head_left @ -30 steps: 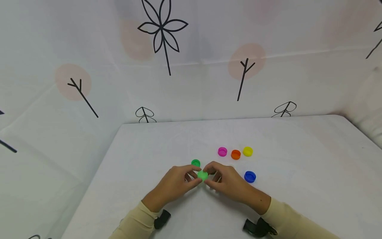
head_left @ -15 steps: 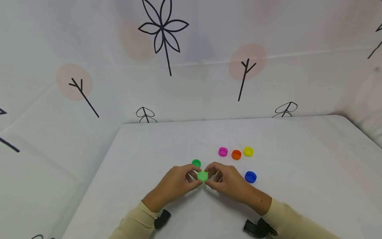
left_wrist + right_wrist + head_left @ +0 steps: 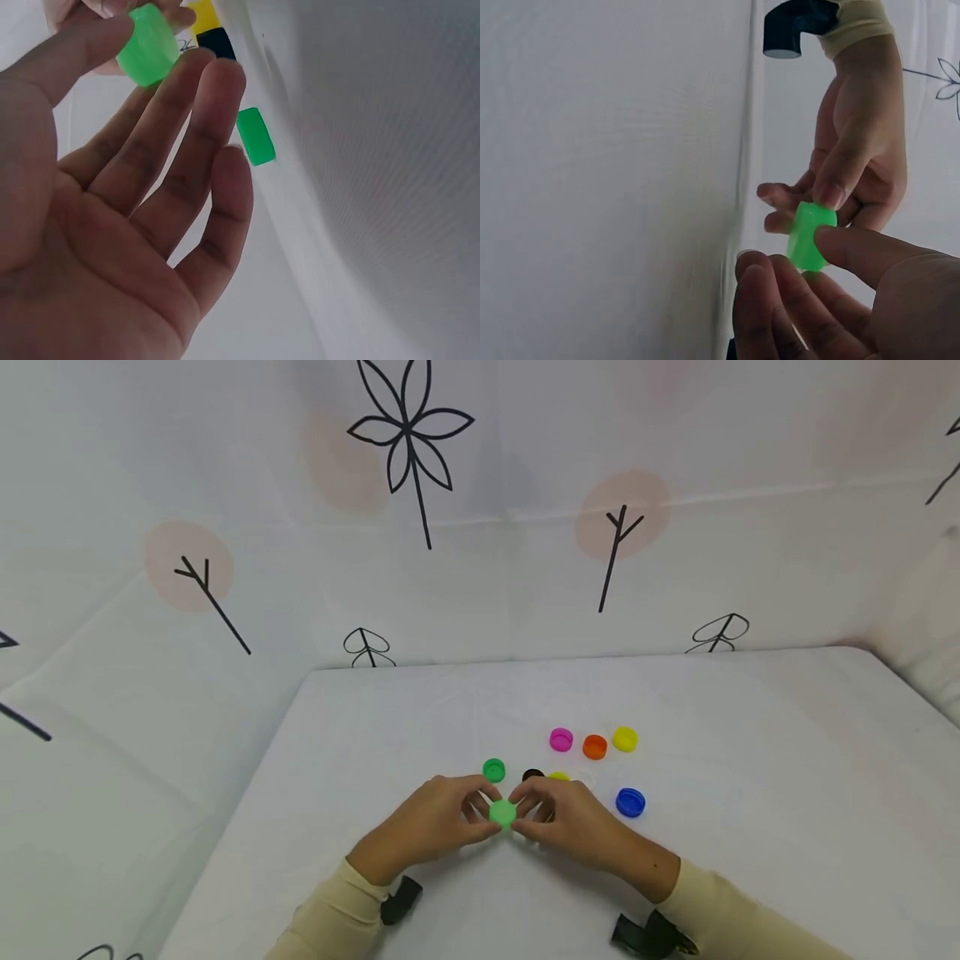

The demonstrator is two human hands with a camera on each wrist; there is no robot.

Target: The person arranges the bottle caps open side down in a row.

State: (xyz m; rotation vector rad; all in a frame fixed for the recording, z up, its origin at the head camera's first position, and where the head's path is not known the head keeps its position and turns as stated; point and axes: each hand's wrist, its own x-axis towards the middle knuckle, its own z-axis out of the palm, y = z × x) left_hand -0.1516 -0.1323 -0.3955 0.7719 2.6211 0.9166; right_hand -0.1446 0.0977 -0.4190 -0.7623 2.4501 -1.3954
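Observation:
A light green bottle cap [image 3: 502, 813] sits between the fingertips of both hands, a little above the white table. My left hand [image 3: 438, 821] pinches its left side; in the left wrist view the thumb lies on the cap [image 3: 148, 46] and the other fingers spread loosely. From the right, my right hand [image 3: 573, 820] pinches the same cap, thumb on one face and fingers beneath it in the right wrist view [image 3: 810, 238]. Just beyond the left fingertips lies a darker green cap [image 3: 493, 770]. Behind the right hand, a black cap [image 3: 533, 773] and a yellow cap [image 3: 558, 775] are partly hidden.
Farther back lie a pink cap [image 3: 561, 740], an orange cap [image 3: 595, 747] and another yellow cap [image 3: 625, 739]. A blue cap [image 3: 631, 802] is right of the right hand. A patterned cloth [image 3: 480, 585] hangs behind the table [image 3: 750, 777].
Both hands have shifted slightly left and toward the body with the light green cap. The black cap and the nearer yellow cap now show more behind the right hand.

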